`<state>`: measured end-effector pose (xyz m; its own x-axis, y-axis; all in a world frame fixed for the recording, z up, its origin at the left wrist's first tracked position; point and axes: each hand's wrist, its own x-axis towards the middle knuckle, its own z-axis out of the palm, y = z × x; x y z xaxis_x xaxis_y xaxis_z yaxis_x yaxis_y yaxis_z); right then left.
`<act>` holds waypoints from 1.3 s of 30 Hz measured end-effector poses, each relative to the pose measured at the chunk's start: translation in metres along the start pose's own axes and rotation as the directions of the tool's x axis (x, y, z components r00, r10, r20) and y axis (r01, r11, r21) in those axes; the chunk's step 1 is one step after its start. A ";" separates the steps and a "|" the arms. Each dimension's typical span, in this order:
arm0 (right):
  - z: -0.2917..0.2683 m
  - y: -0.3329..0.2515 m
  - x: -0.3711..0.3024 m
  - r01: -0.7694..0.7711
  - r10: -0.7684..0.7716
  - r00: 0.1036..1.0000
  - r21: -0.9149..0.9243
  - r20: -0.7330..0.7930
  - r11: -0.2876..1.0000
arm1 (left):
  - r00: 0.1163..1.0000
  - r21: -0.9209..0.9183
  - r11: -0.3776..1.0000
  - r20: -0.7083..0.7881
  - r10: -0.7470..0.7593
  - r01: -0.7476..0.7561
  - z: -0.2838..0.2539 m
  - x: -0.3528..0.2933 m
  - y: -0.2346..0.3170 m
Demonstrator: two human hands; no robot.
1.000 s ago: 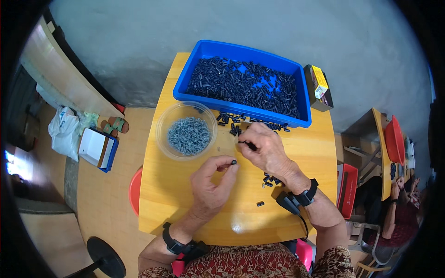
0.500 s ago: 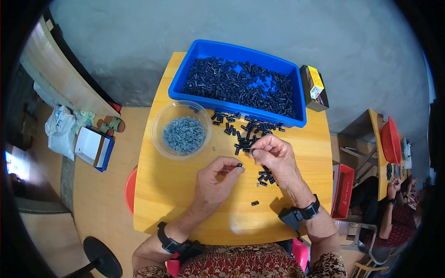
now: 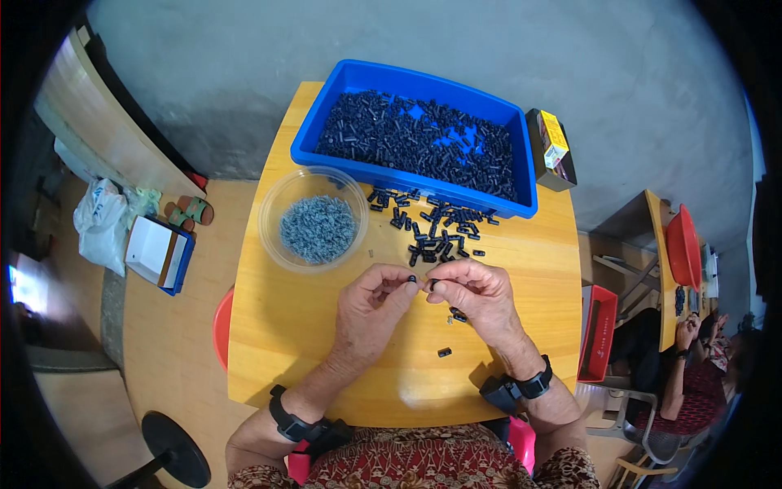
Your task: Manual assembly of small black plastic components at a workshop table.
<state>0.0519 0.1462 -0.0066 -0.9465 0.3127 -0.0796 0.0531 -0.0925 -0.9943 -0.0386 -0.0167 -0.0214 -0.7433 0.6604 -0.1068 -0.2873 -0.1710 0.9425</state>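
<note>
Between the thumb and forefinger of my left hand (image 3: 368, 312) is a small black cylindrical part (image 3: 412, 279). My right hand (image 3: 479, 297) pinches another small black piece (image 3: 432, 284), mostly covered by the fingertips. The two hands almost meet above the wooden table (image 3: 309, 350). Just beyond them lies a loose pile of small black parts (image 3: 440, 236). A few more lie partly hidden under my right hand, and a single black part (image 3: 444, 353) sits nearer me. To the left stands a clear round tub (image 3: 269, 253) holding many small grey pieces (image 3: 318, 228).
A large blue bin (image 3: 358, 173) of black parts fills the table's far side. A dark box (image 3: 562, 175) with a yellow carton (image 3: 554, 138) stands beside it. On the right are a red crate (image 3: 599, 334), another table with a red basin (image 3: 683, 244), and a seated person (image 3: 692, 399).
My right hand has come back from the pile toward my left hand, bringing a small black piece. The left hand has shifted slightly up and left, still holding its part.
</note>
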 end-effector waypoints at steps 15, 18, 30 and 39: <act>0.008 0.003 -0.012 0.117 -0.114 0.985 0.016 -0.131 0.993 | 0.999 0.035 0.999 0.037 0.024 -0.025 0.005 -0.001 -0.006; 0.018 0.009 -0.014 0.176 -0.183 0.967 -0.053 -0.180 0.983 | 0.999 -0.010 1.000 0.034 -0.010 0.011 0.005 -0.001 -0.004; 0.026 0.023 -0.016 0.202 -0.173 0.940 0.069 -0.293 0.977 | 1.000 -0.077 0.997 0.007 0.007 -0.006 0.007 0.000 -0.010; 0.027 0.019 -0.017 0.158 -0.138 0.951 0.050 -0.278 0.986 | 0.999 -0.126 0.991 0.005 -0.036 0.037 0.005 0.001 -0.009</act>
<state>0.0605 0.1135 -0.0217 -0.8188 0.5725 0.0416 -0.1127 -0.0892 -0.9896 -0.0337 -0.0106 -0.0289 -0.7295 0.6695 -0.1396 -0.3881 -0.2372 0.8906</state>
